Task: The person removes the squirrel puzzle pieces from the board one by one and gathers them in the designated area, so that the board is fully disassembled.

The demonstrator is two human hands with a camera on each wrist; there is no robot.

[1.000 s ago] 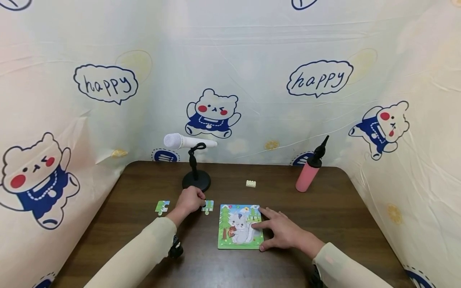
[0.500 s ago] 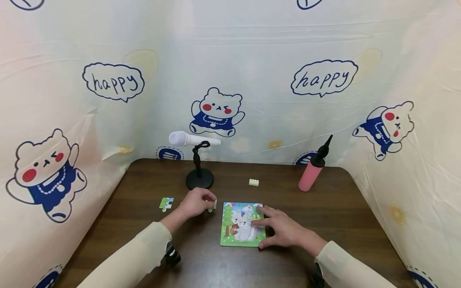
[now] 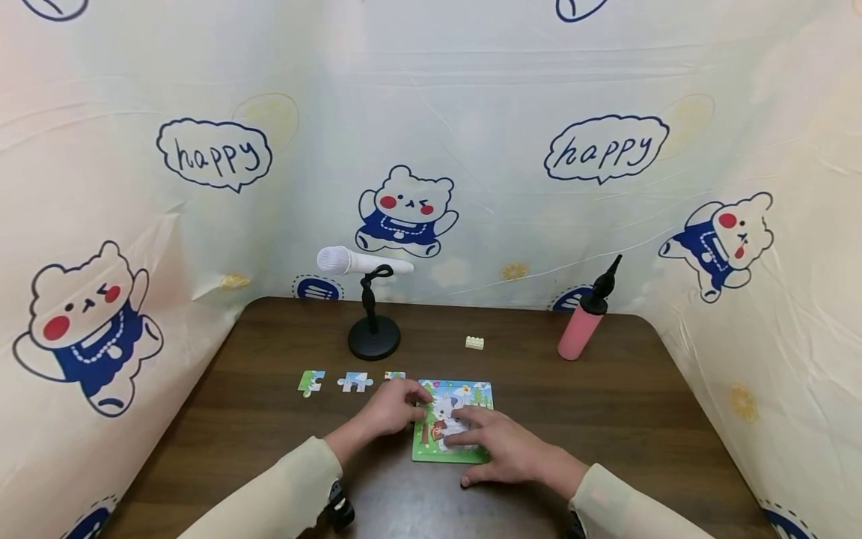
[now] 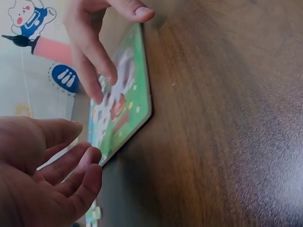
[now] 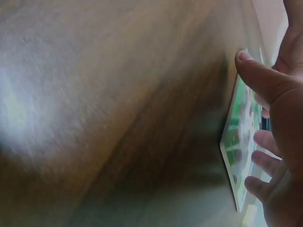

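A square picture puzzle board (image 3: pixel 465 394) with a white animal on green lies flat near the table's front middle. My right hand (image 3: pixel 494 447) rests on it with straight, spread fingers, and its thumb (image 5: pixel 258 75) lies against the board's (image 5: pixel 235 137) near edge. My left hand (image 3: pixel 396 406) touches the board's upper left edge. In the left wrist view, its fingers (image 4: pixel 71 170) are loosely curled and hold nothing beside the board (image 4: pixel 128 101). Three loose puzzle pieces lie in a row left of the board: a green one (image 3: pixel 310 382), a white-blue one (image 3: pixel 355 382) and a small one (image 3: pixel 394 375).
A white microphone (image 3: pixel 364 262) on a black round stand (image 3: pixel 373 346) is behind the pieces. A small cream brick (image 3: pixel 474 342) and a pink pump bottle (image 3: pixel 581 328) with a black nozzle stand further back. Printed curtains close in the dark wooden table (image 3: pixel 626 419) on three sides.
My left hand left the loose pieces and moved right to the board's edge, uncovering the white-blue piece. My right hand slid left, further onto the board.
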